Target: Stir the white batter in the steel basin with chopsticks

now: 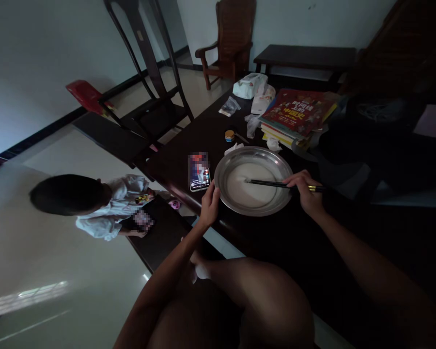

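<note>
My left hand (210, 202) grips the near-left rim of the round steel basin (276, 160), fingers curled over its edge, steadying it on the dark wooden table (276, 232); my right hand (306, 190) is closed around a pair of dark chopsticks (267, 182) at the basin's right rim, pinching them near their gold-banded top ends; the tips reach across to the middle of the basin and dip into the pale, milky batter (254, 190) that covers its flat bottom.

Just left of the basin, touching neither it nor my left hand so far as I can tell, a smartphone (198, 171) lies face up with its screen lit; beyond the basin, towards the far end of the table, sits a small round tin (229, 135) with a yellow lid; behind and to the right of the basin lies a stack of books (294, 116), the top one red-covered; further behind that are white plastic bags (250, 86) and a crumpled tissue (273, 143) close to the basin's far rim.

Left of the basin and below table level, a child in a white top (109, 203) stands on the pale floor holding a dark tablet (143, 220); a tall dark wooden chair (148, 87) stands behind the table's left edge, and a brown armchair (228, 41) sits against the far wall; my bare knee (261, 300) shows nearer than the basin.
</note>
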`<state>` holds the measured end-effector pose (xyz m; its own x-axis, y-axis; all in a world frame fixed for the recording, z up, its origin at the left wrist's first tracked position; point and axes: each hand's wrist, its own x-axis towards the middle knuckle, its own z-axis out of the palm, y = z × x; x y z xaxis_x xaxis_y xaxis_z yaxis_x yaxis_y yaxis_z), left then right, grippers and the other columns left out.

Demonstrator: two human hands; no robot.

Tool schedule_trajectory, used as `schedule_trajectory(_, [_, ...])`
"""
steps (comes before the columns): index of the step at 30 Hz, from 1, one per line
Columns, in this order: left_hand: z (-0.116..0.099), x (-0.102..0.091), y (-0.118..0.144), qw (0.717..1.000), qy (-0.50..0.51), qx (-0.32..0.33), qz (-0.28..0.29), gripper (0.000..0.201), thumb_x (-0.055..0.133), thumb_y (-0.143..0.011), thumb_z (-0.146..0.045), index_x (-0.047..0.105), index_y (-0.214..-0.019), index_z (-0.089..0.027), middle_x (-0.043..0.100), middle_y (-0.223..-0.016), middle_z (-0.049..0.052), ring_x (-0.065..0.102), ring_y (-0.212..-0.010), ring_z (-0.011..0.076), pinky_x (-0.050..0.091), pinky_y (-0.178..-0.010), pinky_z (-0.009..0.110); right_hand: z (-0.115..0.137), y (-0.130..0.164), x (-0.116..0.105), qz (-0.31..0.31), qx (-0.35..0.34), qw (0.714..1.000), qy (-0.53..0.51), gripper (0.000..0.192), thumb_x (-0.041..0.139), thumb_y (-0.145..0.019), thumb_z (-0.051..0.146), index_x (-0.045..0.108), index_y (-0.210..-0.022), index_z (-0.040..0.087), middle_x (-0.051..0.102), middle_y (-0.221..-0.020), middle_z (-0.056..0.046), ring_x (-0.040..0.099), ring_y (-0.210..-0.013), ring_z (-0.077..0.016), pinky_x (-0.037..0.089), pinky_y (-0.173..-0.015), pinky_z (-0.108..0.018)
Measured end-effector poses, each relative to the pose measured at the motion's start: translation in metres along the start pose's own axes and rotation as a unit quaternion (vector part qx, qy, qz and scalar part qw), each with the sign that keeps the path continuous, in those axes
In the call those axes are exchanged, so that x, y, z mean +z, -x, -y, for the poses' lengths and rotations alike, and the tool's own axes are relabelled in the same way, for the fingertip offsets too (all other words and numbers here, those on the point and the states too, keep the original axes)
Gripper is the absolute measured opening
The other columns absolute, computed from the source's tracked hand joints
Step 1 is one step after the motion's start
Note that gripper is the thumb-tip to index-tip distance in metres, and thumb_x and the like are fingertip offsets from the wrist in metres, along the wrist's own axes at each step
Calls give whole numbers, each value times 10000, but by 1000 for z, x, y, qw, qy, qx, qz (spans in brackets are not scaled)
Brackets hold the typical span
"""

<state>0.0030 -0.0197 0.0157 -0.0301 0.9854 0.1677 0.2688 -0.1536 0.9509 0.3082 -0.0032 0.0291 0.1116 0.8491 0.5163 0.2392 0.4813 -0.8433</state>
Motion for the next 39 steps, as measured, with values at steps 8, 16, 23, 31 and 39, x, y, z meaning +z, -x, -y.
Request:
schedule_trajectory(8, [0,0,2,1000,-3,0,-1,688,419,-981,-677,594,-1407,-166,618,-1478,121,549,-1407,283,397,-1209,415,0,1,0,-1,13,1000,-14,470,547,-958,568,698,-634,263,731,-705,-16,666,-756,-209,496,-786,-409])
schedule_trajectory(16, [-1,0,2,1000,-5,3,0,698,425,-970,-699,605,-1391,-172,635,-1454,126,560,-1394,296,410,-1199,436,0,1,0,-17,33,998,-42,491,544,-956,567,678,-593,264,714,-664,-13,645,-693,-202,496,-753,-409])
schedule_trajectory(23, [-2,1,2,1000,-5,3,-1,675,426,-978,-683,603,-1388,-178,648,-1439,115,576,-1371,290,428,-1181,427,-1,0,0,-49,50,997,-34,501,550,-944,581,654,-574,261,716,-663,-16,634,-692,-207,488,-755,-415])
schedule_trajectory(31, [-3,1,2,1000,-3,6,1,667,416,-984,-677,608,-1379,-176,650,-1428,123,576,-1364,290,421,-1183,436,0,0,1,-48,45,997,-30,495,545,-952,576,670,-590,262,726,-680,-15,643,-724,-212,485,-793,-423])
schedule_trajectory(39, [-6,2,3,1000,10,8,2,710,385,-968,-733,595,-1375,-190,650,-1412,122,577,-1353,278,419,-1182,420,0,1,0,-36,42,998,-23,498,546,-947,591,675,-594,264,724,-683,-14,645,-745,-211,489,-805,-418])
